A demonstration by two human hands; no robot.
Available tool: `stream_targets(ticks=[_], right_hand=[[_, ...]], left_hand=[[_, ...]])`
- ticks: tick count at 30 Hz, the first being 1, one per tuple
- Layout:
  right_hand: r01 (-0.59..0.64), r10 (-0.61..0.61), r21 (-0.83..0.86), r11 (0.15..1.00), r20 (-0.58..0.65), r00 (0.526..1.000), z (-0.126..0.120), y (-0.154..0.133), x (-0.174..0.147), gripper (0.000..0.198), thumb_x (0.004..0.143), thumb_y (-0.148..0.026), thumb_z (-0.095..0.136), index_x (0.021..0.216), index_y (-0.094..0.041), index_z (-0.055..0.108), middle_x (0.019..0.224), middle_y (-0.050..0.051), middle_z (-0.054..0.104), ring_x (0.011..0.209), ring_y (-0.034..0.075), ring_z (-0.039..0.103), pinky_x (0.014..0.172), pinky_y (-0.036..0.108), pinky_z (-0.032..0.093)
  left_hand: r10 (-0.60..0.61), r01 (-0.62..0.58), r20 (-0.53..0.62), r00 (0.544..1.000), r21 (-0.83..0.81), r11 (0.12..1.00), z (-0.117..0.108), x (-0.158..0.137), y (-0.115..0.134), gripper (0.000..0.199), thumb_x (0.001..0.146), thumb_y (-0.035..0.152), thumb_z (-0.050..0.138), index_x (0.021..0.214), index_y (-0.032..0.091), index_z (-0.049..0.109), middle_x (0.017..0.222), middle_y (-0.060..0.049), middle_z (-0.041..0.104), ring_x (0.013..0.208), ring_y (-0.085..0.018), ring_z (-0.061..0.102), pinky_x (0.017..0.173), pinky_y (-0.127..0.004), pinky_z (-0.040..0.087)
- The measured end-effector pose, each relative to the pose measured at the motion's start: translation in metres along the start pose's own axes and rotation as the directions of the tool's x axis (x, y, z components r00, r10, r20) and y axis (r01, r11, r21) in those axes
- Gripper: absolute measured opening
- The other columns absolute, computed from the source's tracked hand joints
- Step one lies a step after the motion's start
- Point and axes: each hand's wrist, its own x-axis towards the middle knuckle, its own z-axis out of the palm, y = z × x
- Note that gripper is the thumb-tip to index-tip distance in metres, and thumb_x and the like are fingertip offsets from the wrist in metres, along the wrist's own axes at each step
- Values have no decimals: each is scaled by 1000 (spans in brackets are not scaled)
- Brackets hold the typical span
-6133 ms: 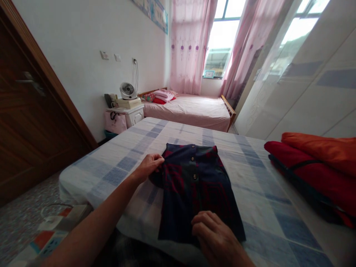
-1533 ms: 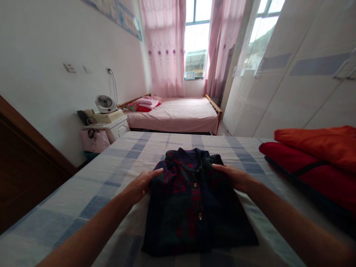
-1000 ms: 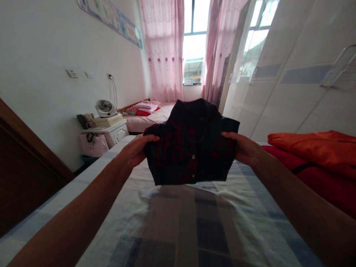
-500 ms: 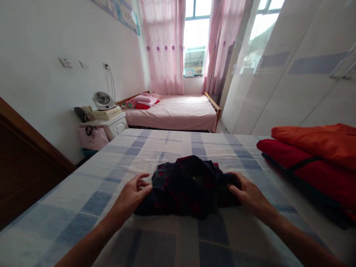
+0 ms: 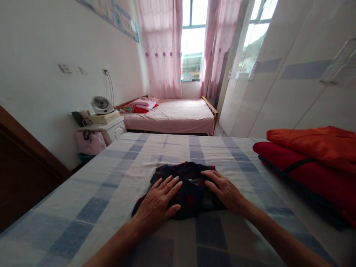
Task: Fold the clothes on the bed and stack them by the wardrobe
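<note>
A dark navy shirt (image 5: pixel 189 196) with red trim lies bunched into a folded bundle, its collar opening at the top. My left hand (image 5: pixel 160 198) rests flat on the bundle's left side, fingers spread and thumb apart. On the right side, my right hand (image 5: pixel 225 187) lies on the cloth near the collar, fingers stretched out and slightly bent. Both palms face down, and part of the shirt is hidden under them. Beneath it is a bed with a blue-and-white checked sheet (image 5: pixel 119 178).
Folded red clothing (image 5: pixel 300 163) with an orange garment (image 5: pixel 314 142) on top is stacked at the right. Beyond stands a second bed (image 5: pixel 172 116) with pink bedding. A fan (image 5: pixel 102 105) sits on a white cabinet (image 5: pixel 116 129) at the left; a white wardrobe (image 5: pixel 278 100) lines the right.
Both hands have moved inward from the shirt's outer sides onto its top. The left hand has flattened out, and the bundle looks lower and narrower on the right.
</note>
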Motion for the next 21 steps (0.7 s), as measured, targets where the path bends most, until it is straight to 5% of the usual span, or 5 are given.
stream_targets(ticks=[5,9,13,17,21], right_hand=[[-187,197,93,978,-116,973,-9,20,8,52,89,-46,38,131,-15,43,132,10,44,123,18,41,108,38,30],[-296,283,178,939,94,954,-16,30,31,66,88,-56,33,137,-12,39,138,10,40,127,20,38,112,37,24],[-289,238,130,949,310,921,-27,27,63,77,81,-70,35,135,-16,44,139,8,39,130,23,35,113,37,22],[-207,246,-135,969,448,859,-36,7,88,96,63,-82,45,132,-16,48,133,13,45,124,32,40,105,43,31],[-136,265,-252,958,605,751,-33,-10,113,94,55,-84,50,112,-11,63,106,13,62,95,28,59,81,37,47]], left_hand=[[2,-2,0,1000,1,1000,2,-5,-1,70,85,49,45,144,24,17,149,-7,27,137,-24,24,109,-49,27],[-21,20,11,1000,24,1000,1,-4,2,69,86,49,45,144,25,17,149,-4,26,137,-23,25,109,-48,27],[-8,9,-18,1000,102,995,5,-3,0,70,86,50,44,144,26,16,149,-2,27,135,-22,29,108,-46,31],[88,-45,-131,987,301,953,13,-3,-5,70,86,51,43,144,22,19,146,-2,32,130,-21,38,102,-41,39],[270,-121,-264,926,469,875,21,0,-17,72,82,53,46,141,16,29,140,-3,42,123,-21,47,92,-35,44]])
